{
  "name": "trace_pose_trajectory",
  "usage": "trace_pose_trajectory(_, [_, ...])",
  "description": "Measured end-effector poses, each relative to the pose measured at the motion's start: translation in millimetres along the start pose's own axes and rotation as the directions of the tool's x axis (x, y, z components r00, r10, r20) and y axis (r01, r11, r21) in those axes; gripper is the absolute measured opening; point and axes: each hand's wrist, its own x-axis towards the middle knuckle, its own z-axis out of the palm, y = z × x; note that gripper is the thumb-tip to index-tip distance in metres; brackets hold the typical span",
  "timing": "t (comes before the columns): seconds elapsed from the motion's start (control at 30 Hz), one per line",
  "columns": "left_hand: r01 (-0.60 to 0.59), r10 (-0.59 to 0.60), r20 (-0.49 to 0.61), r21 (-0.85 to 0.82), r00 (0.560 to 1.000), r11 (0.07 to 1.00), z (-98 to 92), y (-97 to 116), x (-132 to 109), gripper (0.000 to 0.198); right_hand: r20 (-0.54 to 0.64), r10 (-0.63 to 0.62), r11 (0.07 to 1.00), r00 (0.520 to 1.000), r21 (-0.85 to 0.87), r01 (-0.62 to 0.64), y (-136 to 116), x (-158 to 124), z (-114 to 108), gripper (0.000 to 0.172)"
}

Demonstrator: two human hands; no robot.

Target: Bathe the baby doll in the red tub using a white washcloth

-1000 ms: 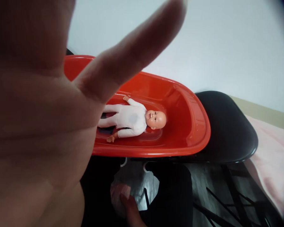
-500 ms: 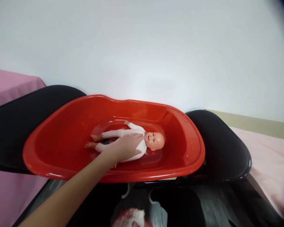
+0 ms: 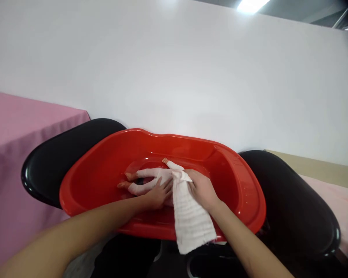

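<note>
A baby doll (image 3: 145,172) in a white suit lies on its back in a red baby bathtub (image 3: 84,185), feet to the left. My left hand (image 3: 159,193) rests on the doll's body with its fingers spread. Over the doll's upper part, my right hand (image 3: 200,187) grips a white cloth (image 3: 191,220). The cloth drapes down across the tub's near rim. The doll's head is hidden behind my right hand and the cloth.
Black rounded surfaces stick out left (image 3: 66,162) and right (image 3: 287,200) of the tub. A pink-covered table (image 3: 31,119) stands at the left. Behind everything rises a white wall (image 3: 162,69). Pale pink fabric (image 3: 330,197) lies at the right.
My right hand has come up from below the tub with the cloth and is now over the doll's upper part. My left hand stays on the doll's body. The view has tilted up.
</note>
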Motion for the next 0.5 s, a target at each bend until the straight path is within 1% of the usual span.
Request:
trace_pose_trajectory(0.07, [-0.036, 0.037, 0.023, -0.006, 0.999, 0.999, 3.7, -0.2, 2.9, 0.079, -0.050, 0.045, 0.998, 0.998, 0.037, -0.043, 10.7, 19.2, 7.9, 0.037])
trace_pose_trajectory(0.13, [-0.015, 0.015, 0.022, -0.009, 1.000, 1.000, 8.1, 1.1, 8.3, 0.076, -0.097, 0.070, 0.996, 0.993, 0.065, -0.064, 18.1, 31.0, 17.3, 0.036])
trace_pose_trajectory(0.17, [-0.004, 0.004, 0.013, -0.015, 1.000, 1.000, 9.9, 2.1, 10.5, 0.075, -0.081, 0.060, 0.995, 0.995, 0.079, -0.054, 20.0, 34.4, 22.7, 0.036])
trace_pose_trajectory(0.2, [0.010, -0.010, -0.002, -0.028, 1.000, 1.000, 11.0, 3.2, 11.1, 0.072, -0.030, 0.023, 0.996, 0.999, 0.090, -0.020, 20.9, 36.2, 28.7, 0.036])
trace_pose_trajectory(0.23, [0.054, -0.055, -0.032, -0.045, 0.998, 0.998, 11.1, 4.3, 9.2, 0.069, 0.046, -0.034, 0.995, 0.998, 0.092, 0.030, 21.1, 36.3, 35.2, 0.036])
trace_pose_trajectory(0.27, [0.126, -0.131, -0.072, -0.065, 0.989, 0.990, 10.2, 5.3, 4.4, 0.065, 0.140, -0.101, 0.992, 0.985, 0.088, 0.089, 20.8, 34.9, 42.0, 0.036])
trace_pose_trajectory(0.3, [0.217, -0.226, -0.112, -0.085, 0.968, 0.973, 8.4, 6.0, -3.5, 0.062, 0.241, -0.167, 0.985, 0.956, 0.087, 0.150, 20.6, 32.0, 48.8, 0.036])
trace_pose_trajectory(0.33, [0.309, -0.322, -0.148, -0.101, 0.935, 0.946, 5.6, 6.6, -14.1, 0.060, 0.330, -0.220, 0.975, 0.918, 0.090, 0.202, 20.8, 27.9, 55.5, 0.034])
trace_pose_trajectory(0.37, [0.390, -0.404, -0.174, -0.112, 0.898, 0.914, 2.3, 7.0, -26.1, 0.060, 0.393, -0.254, 0.967, 0.884, 0.094, 0.236, 21.6, 23.1, 61.7, 0.031])
trace_pose_trajectory(0.4, [0.446, -0.461, -0.195, -0.117, 0.866, 0.888, -1.3, 7.4, -38.0, 0.063, 0.426, -0.268, 0.963, 0.864, 0.095, 0.252, 23.2, 18.0, 67.4, 0.029])
trace_pose_trajectory(0.43, [0.477, -0.491, -0.215, -0.119, 0.844, 0.871, -4.7, 7.7, -48.3, 0.065, 0.434, -0.270, 0.962, 0.860, 0.091, 0.256, 25.4, 13.4, 72.5, 0.029])
trace_pose_trajectory(0.5, [0.497, -0.511, -0.255, -0.124, 0.821, 0.859, -9.8, 8.3, -57.9, 0.069, 0.436, -0.252, 0.967, 0.864, 0.068, 0.248, 31.3, 7.4, 80.6, 0.026])
